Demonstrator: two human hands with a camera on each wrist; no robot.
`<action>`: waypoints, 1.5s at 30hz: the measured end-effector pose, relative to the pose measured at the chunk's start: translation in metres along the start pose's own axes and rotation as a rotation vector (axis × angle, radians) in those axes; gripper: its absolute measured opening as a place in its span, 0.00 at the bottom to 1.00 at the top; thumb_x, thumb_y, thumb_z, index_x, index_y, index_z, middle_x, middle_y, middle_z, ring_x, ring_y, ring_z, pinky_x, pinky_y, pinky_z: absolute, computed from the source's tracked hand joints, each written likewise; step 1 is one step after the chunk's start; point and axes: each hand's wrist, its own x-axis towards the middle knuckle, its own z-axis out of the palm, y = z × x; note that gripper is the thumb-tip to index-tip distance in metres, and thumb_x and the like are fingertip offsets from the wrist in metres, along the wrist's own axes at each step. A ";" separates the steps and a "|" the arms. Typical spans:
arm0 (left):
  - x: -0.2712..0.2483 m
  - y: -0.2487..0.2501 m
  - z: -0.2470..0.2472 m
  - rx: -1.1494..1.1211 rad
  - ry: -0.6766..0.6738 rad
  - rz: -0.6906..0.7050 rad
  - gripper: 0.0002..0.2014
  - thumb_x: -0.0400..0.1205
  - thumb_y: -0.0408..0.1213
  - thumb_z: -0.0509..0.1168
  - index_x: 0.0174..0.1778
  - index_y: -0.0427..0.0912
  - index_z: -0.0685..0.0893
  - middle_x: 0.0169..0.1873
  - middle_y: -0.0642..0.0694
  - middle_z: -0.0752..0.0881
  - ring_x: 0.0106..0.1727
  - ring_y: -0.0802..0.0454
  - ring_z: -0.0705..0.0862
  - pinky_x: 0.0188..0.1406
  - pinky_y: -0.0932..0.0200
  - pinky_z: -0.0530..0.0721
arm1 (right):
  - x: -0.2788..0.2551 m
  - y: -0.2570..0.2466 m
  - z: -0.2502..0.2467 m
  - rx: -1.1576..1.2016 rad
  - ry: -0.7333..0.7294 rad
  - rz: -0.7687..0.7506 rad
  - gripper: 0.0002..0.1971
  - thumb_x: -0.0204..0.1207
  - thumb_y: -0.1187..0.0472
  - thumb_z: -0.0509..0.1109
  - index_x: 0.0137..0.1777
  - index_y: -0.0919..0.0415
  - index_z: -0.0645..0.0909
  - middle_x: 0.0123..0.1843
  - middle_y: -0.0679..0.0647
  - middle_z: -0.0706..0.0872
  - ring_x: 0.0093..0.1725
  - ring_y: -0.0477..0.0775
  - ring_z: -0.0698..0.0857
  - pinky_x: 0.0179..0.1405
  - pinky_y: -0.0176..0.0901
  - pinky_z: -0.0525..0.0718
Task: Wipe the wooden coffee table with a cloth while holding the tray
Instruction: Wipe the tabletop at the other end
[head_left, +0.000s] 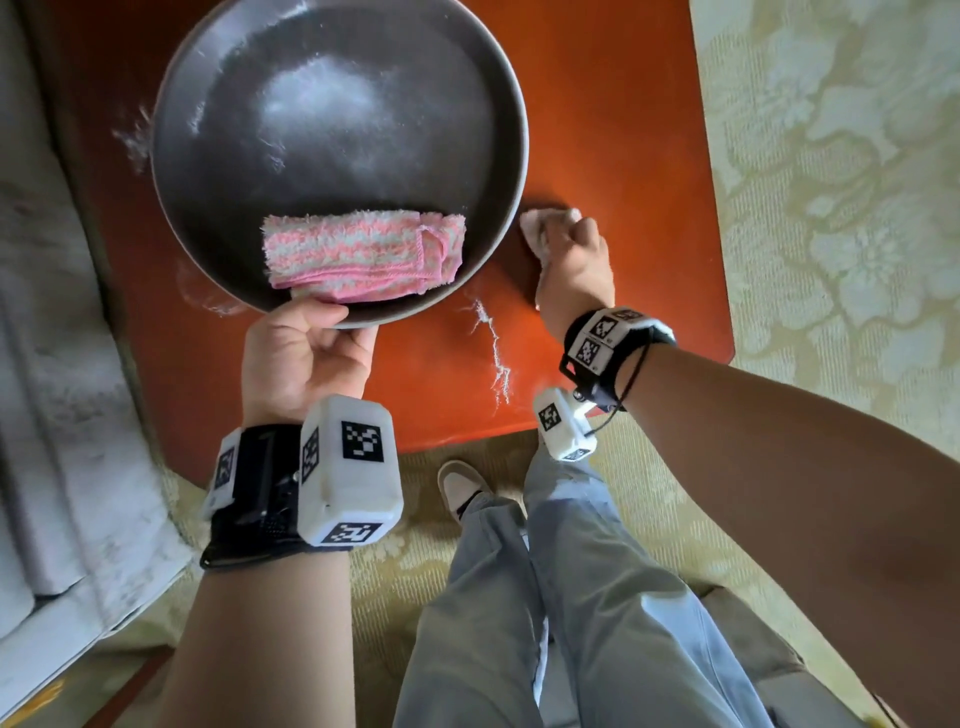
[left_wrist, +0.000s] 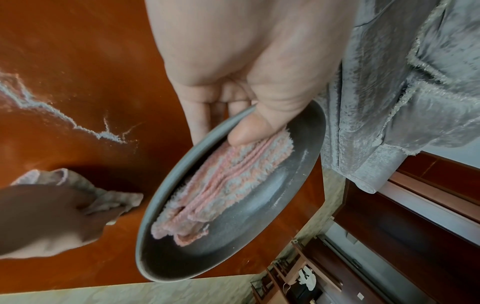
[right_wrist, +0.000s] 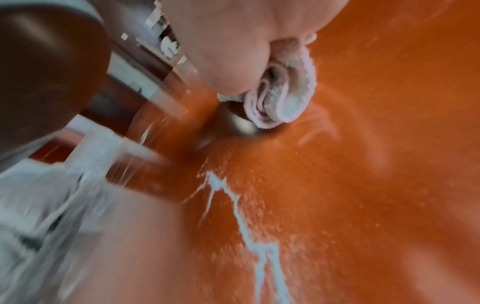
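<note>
Pink cloth (head_left: 545, 228) bunched under my right hand (head_left: 571, 270)'s curled fingers presses the wooden coffee table (head_left: 623, 156) at frame centre, while my left hand (head_left: 306, 353) grips the tray (head_left: 208, 130)'s near rim, thumb on top.

A folded pink-and-white striped towel (head_left: 363, 254) shows; white powder streaks (head_left: 493, 353) lie nearby, and a patterned cream carpet (head_left: 841, 156) covers the floor.

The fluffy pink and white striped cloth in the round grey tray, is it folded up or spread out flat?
Folded. The pink and white striped cloth lies in stacked layers in the round grey tray.
</note>
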 end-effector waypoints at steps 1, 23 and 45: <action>0.001 -0.001 0.002 -0.008 0.005 0.004 0.28 0.77 0.15 0.50 0.67 0.39 0.82 0.53 0.43 0.91 0.60 0.43 0.90 0.63 0.45 0.87 | -0.001 -0.003 0.000 -0.015 -0.037 -0.045 0.34 0.69 0.78 0.54 0.77 0.61 0.67 0.60 0.56 0.72 0.56 0.59 0.71 0.51 0.51 0.80; 0.004 -0.022 0.062 -0.045 0.090 0.046 0.18 0.68 0.14 0.55 0.42 0.37 0.84 0.38 0.45 0.91 0.49 0.46 0.93 0.57 0.47 0.89 | 0.032 0.006 -0.033 0.105 -0.208 0.090 0.35 0.66 0.79 0.66 0.64 0.41 0.70 0.54 0.43 0.64 0.56 0.53 0.74 0.46 0.44 0.82; -0.003 -0.004 0.031 -0.247 0.198 0.115 0.19 0.78 0.15 0.51 0.35 0.35 0.84 0.35 0.44 0.91 0.44 0.46 0.93 0.56 0.48 0.90 | 0.063 -0.016 -0.017 -0.275 -0.161 -0.353 0.33 0.72 0.76 0.61 0.78 0.55 0.69 0.68 0.60 0.72 0.57 0.65 0.71 0.40 0.52 0.77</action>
